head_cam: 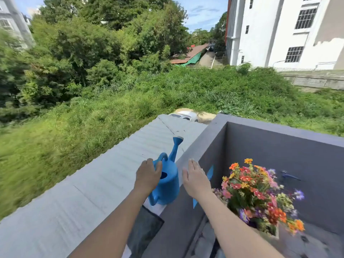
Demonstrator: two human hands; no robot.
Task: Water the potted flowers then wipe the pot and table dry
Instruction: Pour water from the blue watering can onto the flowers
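Left hand (148,175) clamps a blue watering can (167,187); right hand (195,180) hovers beside it, fingers (193,165) straight together, left of potted flowers (256,190).

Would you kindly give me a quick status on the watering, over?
Left hand on blue watering can, grip unclear; right hand open beside it. Can on ledge, not pouring. Flowers to the right, nothing blocking.

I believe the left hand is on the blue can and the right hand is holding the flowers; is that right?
Not quite. The left hand is on the blue can, but the right hand is not holding the flowers. It is open and flat and holds nothing, between the can and the flowers, as the head view shows.
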